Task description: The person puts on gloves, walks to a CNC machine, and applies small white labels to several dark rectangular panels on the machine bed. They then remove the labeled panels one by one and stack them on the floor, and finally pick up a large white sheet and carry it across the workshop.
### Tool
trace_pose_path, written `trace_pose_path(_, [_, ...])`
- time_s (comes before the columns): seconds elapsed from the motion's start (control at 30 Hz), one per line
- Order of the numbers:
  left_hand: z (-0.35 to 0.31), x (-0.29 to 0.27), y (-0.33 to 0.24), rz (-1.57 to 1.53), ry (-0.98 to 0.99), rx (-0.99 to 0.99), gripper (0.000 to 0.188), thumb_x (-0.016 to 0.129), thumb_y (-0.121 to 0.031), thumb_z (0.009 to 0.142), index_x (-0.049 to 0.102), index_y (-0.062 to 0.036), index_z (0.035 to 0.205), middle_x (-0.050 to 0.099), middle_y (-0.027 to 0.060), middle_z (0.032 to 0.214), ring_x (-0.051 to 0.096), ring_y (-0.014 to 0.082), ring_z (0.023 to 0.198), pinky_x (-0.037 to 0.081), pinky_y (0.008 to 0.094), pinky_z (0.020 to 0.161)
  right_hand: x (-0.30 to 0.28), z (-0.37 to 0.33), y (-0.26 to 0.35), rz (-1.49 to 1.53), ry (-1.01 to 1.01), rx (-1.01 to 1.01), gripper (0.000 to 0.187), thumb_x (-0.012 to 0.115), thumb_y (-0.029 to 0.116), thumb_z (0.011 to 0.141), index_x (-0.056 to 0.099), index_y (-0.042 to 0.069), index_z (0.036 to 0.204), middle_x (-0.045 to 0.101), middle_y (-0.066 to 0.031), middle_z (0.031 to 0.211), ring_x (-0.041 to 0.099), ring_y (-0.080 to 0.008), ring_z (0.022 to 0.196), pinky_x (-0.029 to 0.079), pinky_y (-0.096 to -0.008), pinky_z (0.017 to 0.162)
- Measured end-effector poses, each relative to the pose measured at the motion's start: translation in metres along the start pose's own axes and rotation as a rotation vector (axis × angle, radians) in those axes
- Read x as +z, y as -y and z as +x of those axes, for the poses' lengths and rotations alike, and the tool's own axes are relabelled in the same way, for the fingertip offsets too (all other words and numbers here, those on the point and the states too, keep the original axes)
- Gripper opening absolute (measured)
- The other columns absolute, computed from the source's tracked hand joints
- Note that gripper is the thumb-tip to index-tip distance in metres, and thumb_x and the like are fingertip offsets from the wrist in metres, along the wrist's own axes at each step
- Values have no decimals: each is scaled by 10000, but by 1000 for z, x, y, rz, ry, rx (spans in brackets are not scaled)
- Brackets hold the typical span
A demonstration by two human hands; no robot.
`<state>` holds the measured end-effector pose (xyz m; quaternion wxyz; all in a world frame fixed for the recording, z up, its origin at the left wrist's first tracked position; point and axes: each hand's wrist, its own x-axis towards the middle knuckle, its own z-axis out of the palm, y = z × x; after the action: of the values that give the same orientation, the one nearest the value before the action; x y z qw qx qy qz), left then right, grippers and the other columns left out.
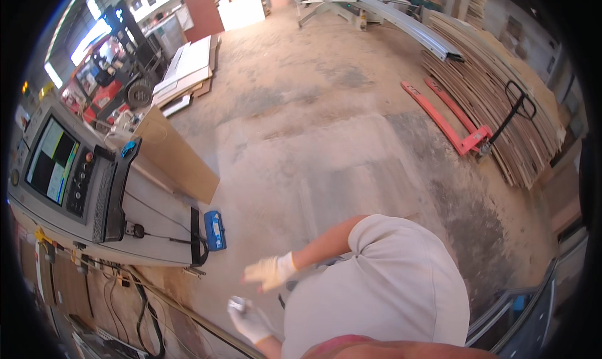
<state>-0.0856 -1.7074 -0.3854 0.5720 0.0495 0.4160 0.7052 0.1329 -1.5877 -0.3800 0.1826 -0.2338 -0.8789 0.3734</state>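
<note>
The left hand (249, 321), gloved, gripped a small silvery object (237, 305) too blurred to identify, and its forearm was cut off by the lower edge. The right hand (269, 272) was smeared by motion, so its fingers could not be told apart; its upper arm vanished behind the pale shirt (382, 284). The shirt hid the floor (326, 146) below centre. At far left the console (75, 177) showed a screen (51, 161) with contents too small to read. The forklift (103, 77) at upper left was washed out by glare. The pallet jack (467, 136) was partly hidden among stacked boards (495, 102) at right.
</note>
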Motion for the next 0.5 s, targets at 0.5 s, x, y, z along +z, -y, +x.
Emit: trace_pose_path(0.5, [287, 192, -325, 605, -505, 1426, 292, 595, -64, 1023, 597, 28, 1300, 671, 97, 1192, 649, 176, 1041, 527, 324, 932, -288, 280, -262, 469, -18, 21, 123, 617, 83, 914, 710, 26, 972, 706, -29, 876, 670, -120, 811, 561, -309, 722])
